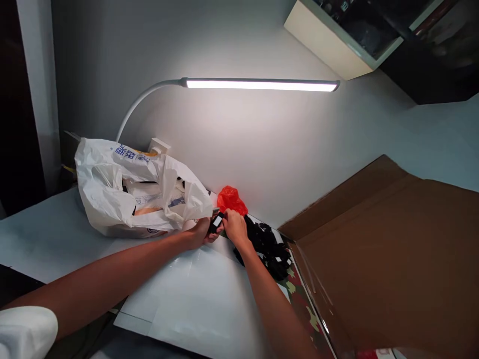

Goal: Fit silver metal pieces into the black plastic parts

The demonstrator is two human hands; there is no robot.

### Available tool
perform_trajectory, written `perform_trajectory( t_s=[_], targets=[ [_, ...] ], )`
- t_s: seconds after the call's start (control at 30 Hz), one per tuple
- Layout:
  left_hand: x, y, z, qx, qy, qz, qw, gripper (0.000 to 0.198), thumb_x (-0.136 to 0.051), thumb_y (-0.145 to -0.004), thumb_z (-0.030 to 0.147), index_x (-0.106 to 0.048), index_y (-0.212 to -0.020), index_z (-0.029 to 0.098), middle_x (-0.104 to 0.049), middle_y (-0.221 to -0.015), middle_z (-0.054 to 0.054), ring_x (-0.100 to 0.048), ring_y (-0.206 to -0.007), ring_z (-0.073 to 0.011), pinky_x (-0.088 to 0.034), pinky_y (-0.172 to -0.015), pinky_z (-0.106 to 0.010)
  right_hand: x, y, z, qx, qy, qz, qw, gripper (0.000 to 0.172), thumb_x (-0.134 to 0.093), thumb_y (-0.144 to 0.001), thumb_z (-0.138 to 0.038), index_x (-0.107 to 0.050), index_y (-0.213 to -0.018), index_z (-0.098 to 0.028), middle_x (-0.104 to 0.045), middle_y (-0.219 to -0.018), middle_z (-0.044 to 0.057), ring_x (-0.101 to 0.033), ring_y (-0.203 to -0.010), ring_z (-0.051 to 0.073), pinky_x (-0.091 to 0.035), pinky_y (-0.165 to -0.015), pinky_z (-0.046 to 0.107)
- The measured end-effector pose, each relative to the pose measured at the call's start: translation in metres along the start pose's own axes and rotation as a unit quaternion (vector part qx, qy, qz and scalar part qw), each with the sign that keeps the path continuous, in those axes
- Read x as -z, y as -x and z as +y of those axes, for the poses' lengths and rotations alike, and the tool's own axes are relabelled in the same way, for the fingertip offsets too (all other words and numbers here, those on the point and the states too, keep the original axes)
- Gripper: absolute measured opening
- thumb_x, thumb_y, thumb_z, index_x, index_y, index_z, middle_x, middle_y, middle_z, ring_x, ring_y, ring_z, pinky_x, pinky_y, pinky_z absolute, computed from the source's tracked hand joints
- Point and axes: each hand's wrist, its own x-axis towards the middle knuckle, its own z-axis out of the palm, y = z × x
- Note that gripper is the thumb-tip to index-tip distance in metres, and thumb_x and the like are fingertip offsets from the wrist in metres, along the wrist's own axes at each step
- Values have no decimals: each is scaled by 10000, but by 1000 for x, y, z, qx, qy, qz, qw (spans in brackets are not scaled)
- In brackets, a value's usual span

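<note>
My left hand (202,232) is wrapped round a small black piece with a white label (217,223), held just above the table beside the plastic bag. The fingers of my right hand (235,227) are closed at the upper right side of that same piece; the fingertips are partly hidden, so their exact grip is hard to see. To the right of my right hand lies a pile of similar black pieces (267,247), some with white labels. A crumpled red plastic bag (231,199) rests behind my hands against the wall.
A white plastic bag (101,199) with packets inside stands at the left. An open cardboard box (389,259) fills the right side. White sheeting (194,299) covers the table. Overhead are a lit lamp (262,85) on a curved neck and a wall cabinet (333,42).
</note>
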Motion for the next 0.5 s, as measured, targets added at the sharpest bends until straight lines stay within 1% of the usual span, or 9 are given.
perform_trajectory(
  t_s=[0.1,0.27,0.37,0.5],
  targets=[
    [1,-2,-1,4,-3,8,1000,353,-395,-928,489,-474,-739,201,-478,-589,16,-272,-355,-66,-125,-356,-190,-4,-4,2,-5,-23,11,1000,108,-622,-948,-147,-702,-973,-214,-742,-1001,101,-670,-992,269,-439,-845,334],
    [2,-3,-2,5,-11,21,1000,365,-380,-941,484,-470,-727,202,-471,-586,14,-248,-356,-64,-98,-371,-202,-7,-2,1,5,-86,33,996,132,-642,-897,-128,-721,-862,-228,-736,-963,87,-672,-974,253,-455,-842,321],
    [2,0,-2,2,-17,26,1000,406,-333,-973,463,-475,-699,200,-464,-563,-5,-246,-364,-73,-87,-389,-225,-2,3,-1,8,-139,47,989,130,-638,-876,-140,-714,-817,-228,-734,-939,88,-679,-968,261,-477,-847,336],
    [-2,8,-1,-2,-32,23,999,463,-297,-995,398,-486,-628,191,-388,-469,-15,-211,-365,-82,-73,-404,-257,12,13,1,2,-232,56,971,105,-606,-882,-199,-695,-833,-224,-757,-933,90,-716,-915,274,-533,-826,380]
  ],
)
